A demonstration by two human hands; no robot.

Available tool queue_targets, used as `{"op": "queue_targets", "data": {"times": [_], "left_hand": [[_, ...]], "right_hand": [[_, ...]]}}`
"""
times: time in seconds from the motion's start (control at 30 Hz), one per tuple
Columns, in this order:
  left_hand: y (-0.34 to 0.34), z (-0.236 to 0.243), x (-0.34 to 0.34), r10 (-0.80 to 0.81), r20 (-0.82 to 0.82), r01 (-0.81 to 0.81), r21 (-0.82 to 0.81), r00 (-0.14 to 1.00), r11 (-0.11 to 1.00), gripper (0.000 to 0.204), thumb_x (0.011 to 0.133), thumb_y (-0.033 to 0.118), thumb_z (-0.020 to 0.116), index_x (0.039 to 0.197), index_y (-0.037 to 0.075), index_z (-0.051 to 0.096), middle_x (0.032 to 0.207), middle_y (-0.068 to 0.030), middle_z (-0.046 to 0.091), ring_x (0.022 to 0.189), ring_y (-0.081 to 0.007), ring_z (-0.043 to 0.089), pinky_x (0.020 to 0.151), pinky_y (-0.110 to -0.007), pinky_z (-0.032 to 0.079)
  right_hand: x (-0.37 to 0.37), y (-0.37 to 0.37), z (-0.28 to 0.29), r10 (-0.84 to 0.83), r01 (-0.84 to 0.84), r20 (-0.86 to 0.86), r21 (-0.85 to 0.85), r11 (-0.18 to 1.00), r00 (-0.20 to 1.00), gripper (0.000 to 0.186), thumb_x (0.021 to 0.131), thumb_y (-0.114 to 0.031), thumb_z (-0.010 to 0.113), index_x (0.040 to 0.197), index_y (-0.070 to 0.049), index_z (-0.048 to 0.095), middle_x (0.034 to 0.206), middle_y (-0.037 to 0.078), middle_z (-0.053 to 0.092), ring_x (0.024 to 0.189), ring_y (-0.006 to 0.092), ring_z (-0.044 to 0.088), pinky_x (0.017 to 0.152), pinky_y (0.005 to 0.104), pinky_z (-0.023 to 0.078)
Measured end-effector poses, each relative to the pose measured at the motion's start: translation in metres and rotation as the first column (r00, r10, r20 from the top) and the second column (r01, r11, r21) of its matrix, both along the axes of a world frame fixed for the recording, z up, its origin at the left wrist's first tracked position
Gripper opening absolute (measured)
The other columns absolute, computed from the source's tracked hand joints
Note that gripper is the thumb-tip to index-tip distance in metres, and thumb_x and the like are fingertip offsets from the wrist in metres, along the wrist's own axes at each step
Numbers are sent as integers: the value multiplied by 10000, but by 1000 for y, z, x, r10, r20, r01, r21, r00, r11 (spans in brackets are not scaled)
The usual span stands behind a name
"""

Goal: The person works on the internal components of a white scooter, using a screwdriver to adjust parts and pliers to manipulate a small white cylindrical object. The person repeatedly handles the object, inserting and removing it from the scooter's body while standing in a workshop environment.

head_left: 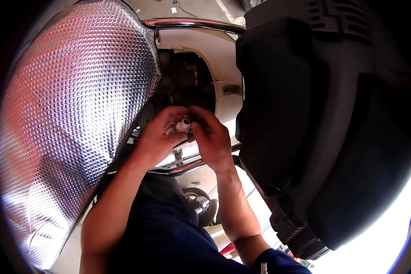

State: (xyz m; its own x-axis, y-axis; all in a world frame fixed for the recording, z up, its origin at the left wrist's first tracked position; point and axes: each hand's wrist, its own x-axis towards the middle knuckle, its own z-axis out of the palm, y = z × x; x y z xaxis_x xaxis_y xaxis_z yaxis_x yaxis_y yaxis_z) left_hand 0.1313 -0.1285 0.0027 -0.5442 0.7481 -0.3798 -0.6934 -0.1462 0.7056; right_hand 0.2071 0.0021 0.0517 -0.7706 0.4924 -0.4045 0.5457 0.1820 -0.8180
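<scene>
Held up in the hands: small whitish part (183,125), with a dark round hole facing upward. Located between left and right hands, over the near end of the dark opening (182,71) in the cream body panel (227,68).

Left hand (157,139): thumb and fingers clamped on the small whitish part, apparently bearing the load. Right hand (213,139): fingers curled over from the opposite side, thumb tip close beside the part. Cannot tell from this view between light contact and a firm grip.

Surroundings: at left, large silver quilted sheet (77,91), slanting past the edge of the opening. At right, bulky black moulded structure (292,105). Across the far side, shiny bar (192,23); just below the hands, second bar (182,170). Farther down, wheel-like part (198,202), partly hidden by navy clothing (164,223).

Progress, by judgement: access to the opening already available; small whitish part already in hand, with both hands engaged at close range. Not yet done: release of the part, or seating at any visible mount. Cannot judge the amount of work remaining inside the opening, owing to deep shadow. Likewise impossible to confirm any wire attached to the part.
</scene>
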Motion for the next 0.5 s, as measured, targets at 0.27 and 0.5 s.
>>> {"op": "queue_targets", "data": {"times": [0.27,0.5], "left_hand": [[3,-2,-2,1,-228,-30,-122,974,992,653,717,-182,554,1318,51,451,1196,-104,570,1152,-183,537,1018,-317,389],[5,1,0,47,-191,-71,-125,980,990,699,703,-191,571,1342,59,438,1173,-102,591,1169,-200,541,1015,-317,398]], "right_hand": [[3,5,3,-35,33,-9,-145,989,999,202,902,-10,595,1100,-39,618,892,2,630,743,41,550,675,190,445],[5,5,0,-55,40,-66,-202,978,996,176,909,6,584,1079,-24,621,900,0,627,753,37,554,674,188,452]]}}
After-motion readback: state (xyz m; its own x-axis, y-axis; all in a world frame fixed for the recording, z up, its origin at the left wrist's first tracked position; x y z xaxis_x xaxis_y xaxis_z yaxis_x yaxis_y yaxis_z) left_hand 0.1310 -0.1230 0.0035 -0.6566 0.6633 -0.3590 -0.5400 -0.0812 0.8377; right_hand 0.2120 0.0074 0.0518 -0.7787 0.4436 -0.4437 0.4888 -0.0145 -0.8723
